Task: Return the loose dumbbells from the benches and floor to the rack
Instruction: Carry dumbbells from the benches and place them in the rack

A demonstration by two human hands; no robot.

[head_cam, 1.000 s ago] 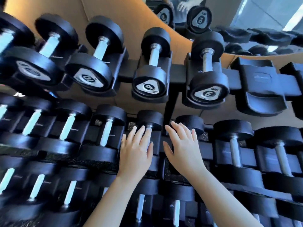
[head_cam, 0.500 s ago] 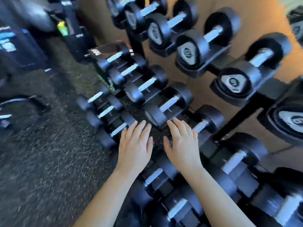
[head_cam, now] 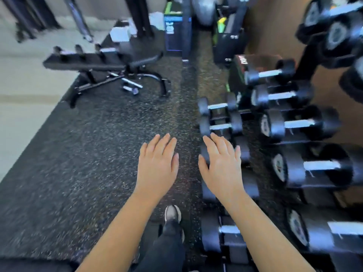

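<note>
A speckled black rubber floor (head_cam: 88, 154) runs the length of a gym's weights corner, with a padded bench (head_cam: 94, 63) at the far left and a tiered rack (head_cam: 307, 59) of dumbbells (head_cam: 298, 123) along the right. A person stands beside the rack, one shoe (head_cam: 172, 213) visible below. The left hand (head_cam: 157, 165) and the right hand (head_cam: 222, 167) are held out palm down, fingers straight and slightly spread, with nothing in either. The left hand is over bare floor. The right hand is in front of the rack's lowest row, and whether it touches a weight cannot be told.

At least one small loose dumbbell (head_cam: 130, 89) lies on the floor under the bench frame, well apart from both hands. Dark shapes along the bench top are too blurred to name.

The loose weight looks rigid, with a bright metal bar between two dark ends, and is probably dense for its size, though light enough for one hand. The best hold is likely a full wrap around the middle of the bar, so it stays level when lifted. The bar may be slick, so a firm grip would be wise before carrying it to the rack.
</note>
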